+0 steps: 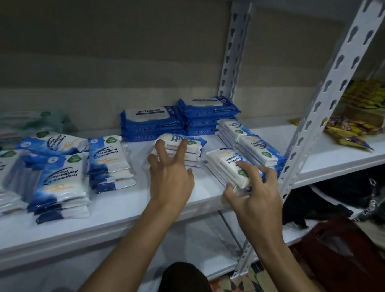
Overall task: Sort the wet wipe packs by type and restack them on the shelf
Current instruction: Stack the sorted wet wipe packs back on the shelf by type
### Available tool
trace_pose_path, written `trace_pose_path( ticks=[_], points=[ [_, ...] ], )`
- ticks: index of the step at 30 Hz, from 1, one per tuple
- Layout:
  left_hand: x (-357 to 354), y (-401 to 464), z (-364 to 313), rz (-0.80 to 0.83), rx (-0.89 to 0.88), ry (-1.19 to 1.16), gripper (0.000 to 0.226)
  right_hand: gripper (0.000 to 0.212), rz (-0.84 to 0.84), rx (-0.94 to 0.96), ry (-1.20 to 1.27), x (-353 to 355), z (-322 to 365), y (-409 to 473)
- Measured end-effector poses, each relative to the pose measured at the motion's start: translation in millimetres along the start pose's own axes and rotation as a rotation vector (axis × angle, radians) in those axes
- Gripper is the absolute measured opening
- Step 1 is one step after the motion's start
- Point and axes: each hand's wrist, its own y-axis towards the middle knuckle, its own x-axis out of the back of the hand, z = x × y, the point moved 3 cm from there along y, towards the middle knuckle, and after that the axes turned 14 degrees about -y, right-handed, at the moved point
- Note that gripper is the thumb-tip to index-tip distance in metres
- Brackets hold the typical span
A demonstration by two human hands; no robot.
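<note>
White painted metal forms the shelf board [125, 200], on which the wet wipe packs are laid out in several groups. At the back, against the wall, two piles of dark blue packs printed "antabax" [152, 123] are stacked flat, the right pile [208, 114] standing higher than the left. To their right, near the perforated white upright post [312, 121], a row of white-and-blue packs labelled "Antibacterial" [252, 140] is stacked in low piles. On the left part of the board, more white-and-blue packs of the same print [61, 178] are heaped in loose, slanting piles, and a few pale green packs [26, 122] can be made out behind them, blurred.

A small stack of white-and-blue packs [186, 152] sits in the middle of the board, just in front of the dark blue piles. The left hand [171, 178] is held against its near side with the fingers spread and nearly straight, the fingertips touching the top pack; nothing is gripped. The right hand [255, 194] is curled round a short stack of white-and-blue packs [226, 168] at the front edge of the board, with the thumb under the near end and the fingers over the top. This stack lies beside the piles near the post.

On the neighbouring shelf to the right, yellow and purple snack packets [348, 132] are piled. Dark cloth [318, 205] lies on the level below.
</note>
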Motion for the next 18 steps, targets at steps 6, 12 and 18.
trace_pose_path(
  ticks=[6, 12, 18],
  points=[
    [-8.0, 44.9, 5.2, 0.175, 0.021, -0.264, 0.07, 0.054, -0.046, -0.009, -0.081, -4.3, 2.1, 0.1],
    [-23.1, 76.9, 0.2, 0.307, -0.054, -0.394, 0.068, 0.053, -0.054, 0.005, -0.197, -10.9, 10.0, 9.3],
    [-37.9, 86.7, -4.8, 0.362, -0.17, -0.454, 0.067, 0.055, -0.051, 0.01, -0.207, -12.2, 9.4, 9.1]
  ],
)
